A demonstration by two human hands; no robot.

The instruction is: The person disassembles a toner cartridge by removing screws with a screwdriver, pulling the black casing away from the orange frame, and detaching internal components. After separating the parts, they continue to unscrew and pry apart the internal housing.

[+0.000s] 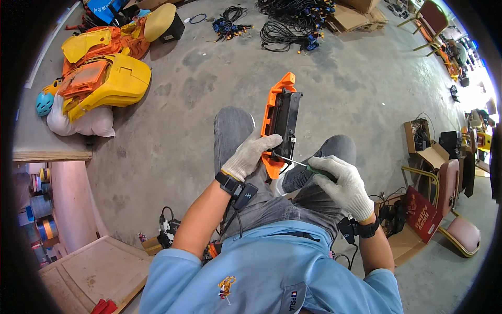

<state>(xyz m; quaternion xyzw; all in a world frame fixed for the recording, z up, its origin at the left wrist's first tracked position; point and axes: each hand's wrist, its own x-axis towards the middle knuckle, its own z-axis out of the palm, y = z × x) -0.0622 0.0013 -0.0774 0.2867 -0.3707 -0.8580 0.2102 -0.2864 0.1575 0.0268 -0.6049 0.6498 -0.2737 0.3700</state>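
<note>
My left hand [250, 155], in a white knit glove, grips the lower end of a long orange plastic housing [278, 93] with a black module set in it, resting over my grey-trousered knees. My right hand [342, 184], also gloved, is closed on a green-handled screwdriver [300, 165]. Its thin metal shaft points left and its tip meets the lower edge of the orange housing, just beside my left fingers. Black bands with small devices sit on both wrists.
Yellow and orange plastic shells [102, 73] are piled at the far left on the concrete floor. Bundles of black cables [293, 23] lie at the top. Cardboard boxes [426, 149] and a pink-seated chair [460, 225] stand at the right. A wooden board [94, 272] lies at lower left.
</note>
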